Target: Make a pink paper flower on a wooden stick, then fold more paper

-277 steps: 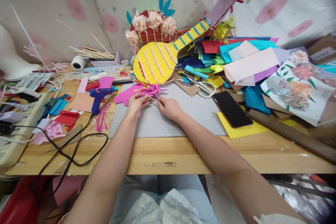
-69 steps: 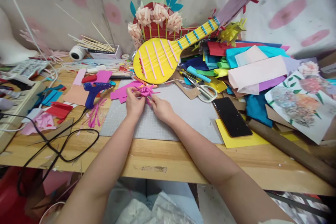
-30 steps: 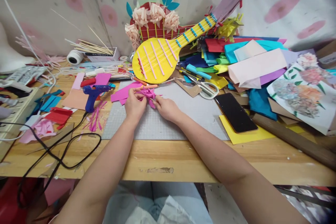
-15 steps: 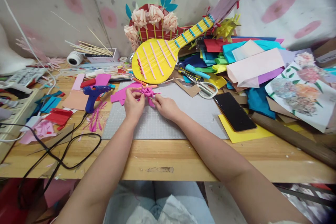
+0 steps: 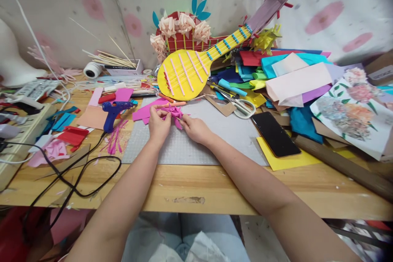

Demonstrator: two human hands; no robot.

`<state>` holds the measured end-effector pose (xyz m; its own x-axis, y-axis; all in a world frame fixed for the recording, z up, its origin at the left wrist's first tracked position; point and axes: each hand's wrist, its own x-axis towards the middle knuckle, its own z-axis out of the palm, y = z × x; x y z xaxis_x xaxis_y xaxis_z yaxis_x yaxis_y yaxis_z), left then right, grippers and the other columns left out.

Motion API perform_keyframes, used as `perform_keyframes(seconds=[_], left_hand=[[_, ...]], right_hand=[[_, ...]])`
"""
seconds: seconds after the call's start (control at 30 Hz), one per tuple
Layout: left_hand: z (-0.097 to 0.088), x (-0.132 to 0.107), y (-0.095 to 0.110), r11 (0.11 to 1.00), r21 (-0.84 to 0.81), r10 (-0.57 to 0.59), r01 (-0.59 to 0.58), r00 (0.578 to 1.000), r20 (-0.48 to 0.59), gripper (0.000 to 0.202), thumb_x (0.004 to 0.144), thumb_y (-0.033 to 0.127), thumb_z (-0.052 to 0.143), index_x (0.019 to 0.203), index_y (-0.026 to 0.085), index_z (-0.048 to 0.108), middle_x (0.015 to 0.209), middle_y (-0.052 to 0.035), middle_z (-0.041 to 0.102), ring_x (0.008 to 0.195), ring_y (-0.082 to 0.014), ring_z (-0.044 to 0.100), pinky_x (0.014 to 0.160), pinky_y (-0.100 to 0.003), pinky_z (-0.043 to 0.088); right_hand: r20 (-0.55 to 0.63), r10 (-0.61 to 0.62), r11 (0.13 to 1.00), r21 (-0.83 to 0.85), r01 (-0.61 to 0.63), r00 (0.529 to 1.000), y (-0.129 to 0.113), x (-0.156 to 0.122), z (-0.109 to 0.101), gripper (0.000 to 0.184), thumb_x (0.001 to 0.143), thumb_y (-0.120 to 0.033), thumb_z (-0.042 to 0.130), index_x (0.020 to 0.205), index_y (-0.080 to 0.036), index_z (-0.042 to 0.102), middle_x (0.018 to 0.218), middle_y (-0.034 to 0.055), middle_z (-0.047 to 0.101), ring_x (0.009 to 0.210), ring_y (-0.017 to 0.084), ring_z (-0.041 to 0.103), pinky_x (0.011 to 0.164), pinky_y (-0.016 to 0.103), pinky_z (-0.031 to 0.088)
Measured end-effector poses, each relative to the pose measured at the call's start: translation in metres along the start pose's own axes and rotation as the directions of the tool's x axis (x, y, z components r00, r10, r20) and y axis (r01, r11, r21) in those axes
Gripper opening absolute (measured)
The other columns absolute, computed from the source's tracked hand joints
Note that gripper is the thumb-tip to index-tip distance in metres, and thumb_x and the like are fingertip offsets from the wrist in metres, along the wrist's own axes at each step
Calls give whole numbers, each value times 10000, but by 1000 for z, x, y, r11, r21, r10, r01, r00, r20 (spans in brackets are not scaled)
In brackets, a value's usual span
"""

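while the left hand (image 5: 159,126) and right hand (image 5: 198,129) pinch it from either side, the spiky magenta paper piece (image 5: 175,112) sits between their fingertips.
both hands are equally near, over the grey mat (image 5: 190,151); no long axis shows. thin sticks (image 5: 102,59) lie in or across a small box (image 5: 140,67), i cannot tell which.

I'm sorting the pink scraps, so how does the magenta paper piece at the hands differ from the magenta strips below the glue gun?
The magenta paper piece is bunched with spiky ends; the magenta strips are long, thin and splayed.
The piece is held between the left hand and right hand, over the grey mat; the strips lie loose on the wooden table.
Both are magenta.
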<state>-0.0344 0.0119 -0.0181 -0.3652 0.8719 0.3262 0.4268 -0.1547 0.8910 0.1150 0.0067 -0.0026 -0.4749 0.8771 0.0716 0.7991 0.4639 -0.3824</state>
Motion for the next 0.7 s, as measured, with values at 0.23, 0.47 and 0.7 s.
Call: perform_keyframes(seconds=[0.23,0.47,0.7], left_hand=[[0,-3,6,1000,14,-9,8,997,70,449,636,191,656,1009,209,407,760,25,649,757,-129,637,732,-270,477],[-1,-3,7,999,52,13,-17,996,86,476,637,184,643,1041,214,393,741,35,650,741,-129,637,716,-269,480],[-1,-4,9,996,86,1,-3,1000,29,471,619,201,664,1005,211,394,700,33,648,689,-140,641,666,-262,480]], right_hand=[[17,61,998,-11,-60,998,2,0,-7,319,936,-388,260,1039,-198,495,873,61,668,754,177,598,591,236,294],[25,40,999,-17,-40,999,4,0,-7,310,935,-376,265,1035,-197,497,858,58,669,743,176,598,591,236,292],[33,-24,1000,-13,24,999,2,-2,-8,281,922,-330,309,1090,-187,484,888,65,669,731,172,592,588,234,287]])
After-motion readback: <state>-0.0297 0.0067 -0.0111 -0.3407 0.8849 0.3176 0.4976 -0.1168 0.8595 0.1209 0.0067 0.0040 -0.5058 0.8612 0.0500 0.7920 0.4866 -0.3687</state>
